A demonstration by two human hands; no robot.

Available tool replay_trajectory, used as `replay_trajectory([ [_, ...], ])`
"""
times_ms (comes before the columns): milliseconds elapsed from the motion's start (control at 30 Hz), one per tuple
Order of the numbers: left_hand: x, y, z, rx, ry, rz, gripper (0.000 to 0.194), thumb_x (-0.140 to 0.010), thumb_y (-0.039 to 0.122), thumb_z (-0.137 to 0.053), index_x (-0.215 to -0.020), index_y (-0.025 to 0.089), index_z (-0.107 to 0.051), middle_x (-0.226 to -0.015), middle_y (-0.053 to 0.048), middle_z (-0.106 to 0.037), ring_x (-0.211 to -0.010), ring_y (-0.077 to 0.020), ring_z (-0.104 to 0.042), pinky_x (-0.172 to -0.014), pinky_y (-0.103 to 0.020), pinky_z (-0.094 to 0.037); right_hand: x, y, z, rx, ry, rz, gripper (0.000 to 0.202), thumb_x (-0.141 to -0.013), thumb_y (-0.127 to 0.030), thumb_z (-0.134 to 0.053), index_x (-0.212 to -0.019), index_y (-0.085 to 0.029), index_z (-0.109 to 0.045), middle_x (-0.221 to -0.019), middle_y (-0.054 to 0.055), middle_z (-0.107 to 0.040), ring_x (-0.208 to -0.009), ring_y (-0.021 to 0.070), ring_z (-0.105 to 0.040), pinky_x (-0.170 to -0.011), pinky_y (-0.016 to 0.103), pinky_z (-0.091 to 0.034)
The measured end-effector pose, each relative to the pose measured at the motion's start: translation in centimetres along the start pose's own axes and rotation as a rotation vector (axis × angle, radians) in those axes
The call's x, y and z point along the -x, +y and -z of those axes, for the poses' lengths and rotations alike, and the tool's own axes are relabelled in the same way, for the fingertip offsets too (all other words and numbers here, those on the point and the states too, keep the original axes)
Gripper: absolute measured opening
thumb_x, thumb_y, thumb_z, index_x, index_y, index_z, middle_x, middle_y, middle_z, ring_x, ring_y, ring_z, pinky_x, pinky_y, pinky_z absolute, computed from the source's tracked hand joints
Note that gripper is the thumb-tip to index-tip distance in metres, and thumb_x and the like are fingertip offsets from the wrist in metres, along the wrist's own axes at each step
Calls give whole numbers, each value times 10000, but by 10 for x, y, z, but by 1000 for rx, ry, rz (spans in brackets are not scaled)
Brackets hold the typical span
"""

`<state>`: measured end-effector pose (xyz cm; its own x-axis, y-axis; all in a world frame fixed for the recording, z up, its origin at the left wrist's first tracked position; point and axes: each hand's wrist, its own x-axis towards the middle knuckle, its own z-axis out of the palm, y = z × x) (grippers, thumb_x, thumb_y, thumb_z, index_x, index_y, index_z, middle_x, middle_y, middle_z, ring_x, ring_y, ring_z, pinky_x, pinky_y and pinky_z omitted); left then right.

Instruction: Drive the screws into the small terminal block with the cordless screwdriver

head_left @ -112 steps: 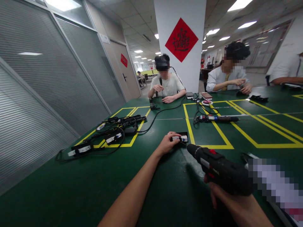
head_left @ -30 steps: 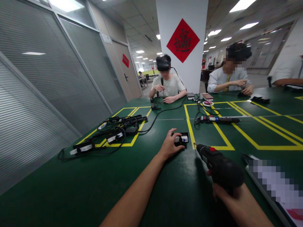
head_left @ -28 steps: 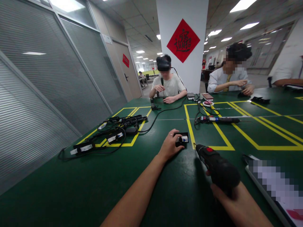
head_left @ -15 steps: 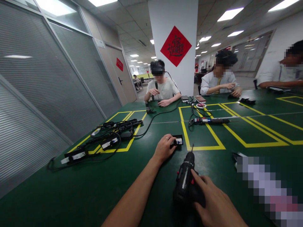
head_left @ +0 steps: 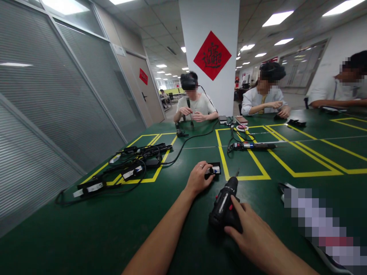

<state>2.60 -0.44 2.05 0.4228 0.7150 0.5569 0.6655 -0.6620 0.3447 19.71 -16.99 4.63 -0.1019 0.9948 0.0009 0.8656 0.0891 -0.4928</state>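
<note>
My left hand [head_left: 200, 177] reaches to the middle of the table, its fingers closed on a small black case [head_left: 217, 169] with a white and blue part inside. My right hand [head_left: 252, 228] is wrapped round the grip of a black cordless drill [head_left: 223, 206] with red buttons. The index finger lies along the drill's side and the thumb is by the handle. Its thin bit [head_left: 237, 172] points away from me, to the right of the case and apart from it. The palm side of the right hand is hidden.
The green table [head_left: 114, 233] carries yellow tape outlines. Black cabled devices [head_left: 140, 162] lie at the left. A slim electric screwdriver [head_left: 254, 146] with a cord lies beyond the drill. A blurred-out object [head_left: 318, 221] is at the right. Several people sit across, one person [head_left: 196, 103] facing me.
My right hand has turned the drill so its bit points more to the right, and its body has shifted slightly away from me. My left hand stays on the case.
</note>
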Motion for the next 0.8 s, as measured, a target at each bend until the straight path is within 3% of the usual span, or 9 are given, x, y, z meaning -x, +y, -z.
replay_trajectory([
  [67, 0, 0, 0, 29, 37, 19, 338, -724, 266, -553, -1054, 204, -519, -1068, -71, -507, -1108, -213, -425, -971, -382, -350, -7, -7, 11, 52, 75, 18, 629, -736, -453, -529, -1284, -171, -401, -1134, 156, -530, -1006, 327, -524, -819, 457, -442],
  [200, 0, -7, 1, 122, 181, 126, 317, -751, 294, -521, -1045, 174, -519, -1020, -78, -531, -1027, -196, -473, -922, -356, -380, -39, -17, 27, 92, 223, 20, 548, -821, -445, -424, -1263, -121, -403, -1174, 159, -491, -1032, 283, -506, -864, 405, -421],
  [300, 0, -21, 0, 200, 322, 286, 337, -766, 313, -500, -1069, 166, -510, -953, -71, -547, -915, -175, -514, -864, -335, -409, -67, -16, 23, 124, 268, 36, 460, -829, -379, -464, -1181, -84, -475, -1097, 149, -539, -997, 258, -524, -843, 383, -431],
  [400, 0, -41, -3, 303, 422, 470, 393, -762, 340, -497, -1101, 142, -500, -858, -57, -559, -792, -148, -535, -772, -293, -439, -85, -9, 14, 159, 297, 43, 340, -848, -353, -477, -1116, -147, -509, -1067, 83, -569, -981, 218, -538, -802, 403, -444],
  [533, 2, -62, -10, 408, 427, 616, 419, -732, 345, -526, -1077, 107, -529, -763, -43, -568, -694, -130, -536, -695, -266, -447, -98, 3, 19, 203, 298, 62, 291, -847, -337, -496, -1069, -152, -536, -1020, 61, -599, -924, 195, -573, -793, 405, -451],
  [800, 3, -69, -15, 457, 302, 606, 433, -684, 248, -581, -1089, 101, -544, -791, -65, -628, -705, -143, -582, -722, -292, -472, -96, 10, 53, 302, 186, 233, 301, -849, -322, -496, -1104, -164, -511, -979, 48, -602, -867, 186, -585, -749, 392, -467],
])
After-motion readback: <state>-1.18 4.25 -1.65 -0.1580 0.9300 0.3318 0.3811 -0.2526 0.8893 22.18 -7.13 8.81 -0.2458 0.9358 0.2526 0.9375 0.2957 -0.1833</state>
